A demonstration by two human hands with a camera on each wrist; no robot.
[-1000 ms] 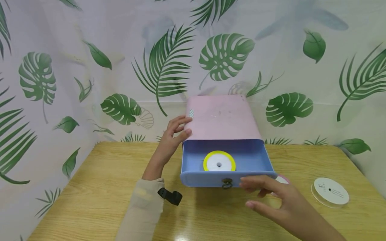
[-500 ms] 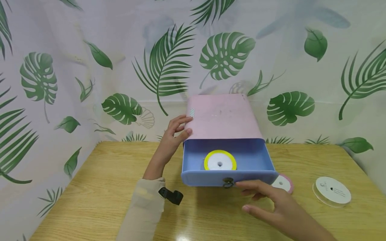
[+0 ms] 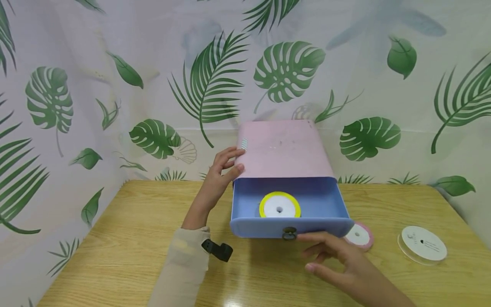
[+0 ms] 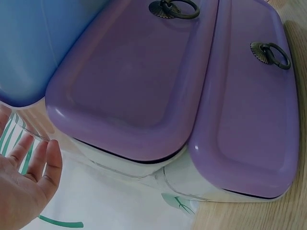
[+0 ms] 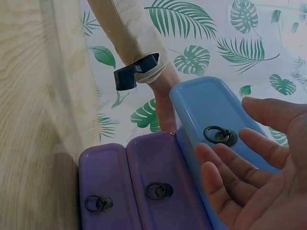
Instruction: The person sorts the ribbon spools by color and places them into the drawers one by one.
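A small drawer cabinet with a pink top stands at the table's back, its blue top drawer pulled out. Inside the drawer lies a yellow-rimmed white spool. My left hand rests against the cabinet's left side, fingers and thumb at the edge of the top. Just right of the drawer's dark ring pull, my right hand reaches in with its index fingertip at the ring. In the right wrist view its fingers are loosely bent with nothing held. Two closed purple drawers sit below the blue one.
On the wooden table, a pink-rimmed spool lies partly behind the drawer's right corner and my right hand. Farther right lies a white ribbon spool. A leaf-print curtain hangs close behind the cabinet.
My right hand has moved left and slightly down toward the ring pull, uncovering more of the pink-rimmed spool. The left hand and the drawer have stayed in place.
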